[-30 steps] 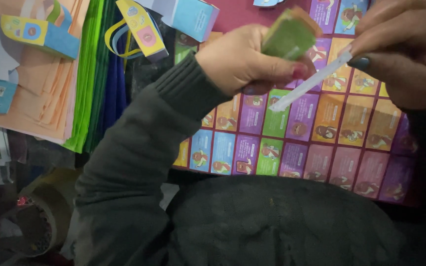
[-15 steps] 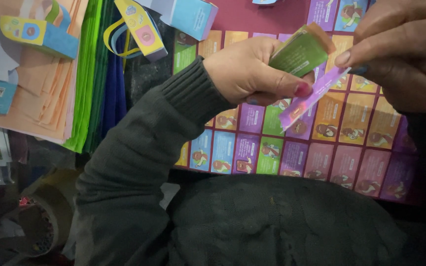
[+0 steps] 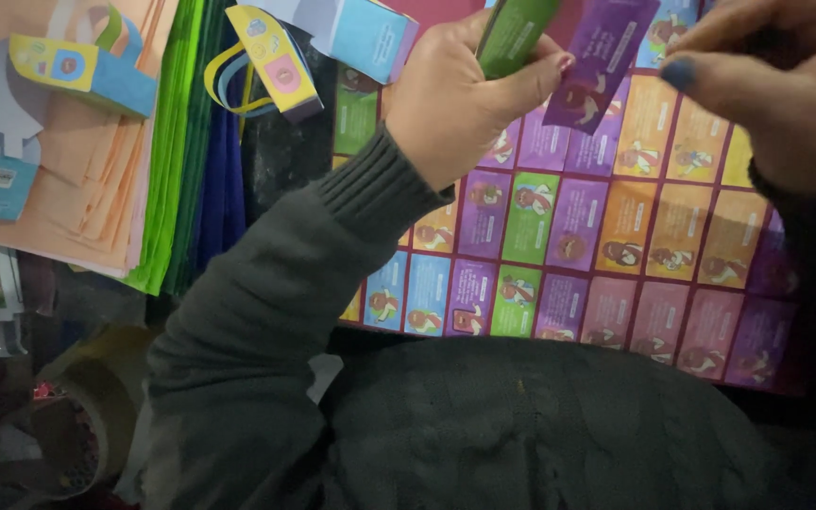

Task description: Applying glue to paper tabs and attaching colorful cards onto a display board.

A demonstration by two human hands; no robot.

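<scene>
Two cards are held up: a green card [image 3: 514,36] pinched in the left hand [image 3: 460,94], and a purple card [image 3: 599,57] gripped by the right hand [image 3: 776,90], above a printed sheet [image 3: 616,255] of coloured rectangles.

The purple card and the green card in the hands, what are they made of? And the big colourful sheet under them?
The purple card looks like thin printed card with a slight sheen; it stays flat as it sticks out past the left hand. The green card looks the same, though blurred. The big sheet of coloured picture panels seems printed paper or card; which one is unclear.
</scene>
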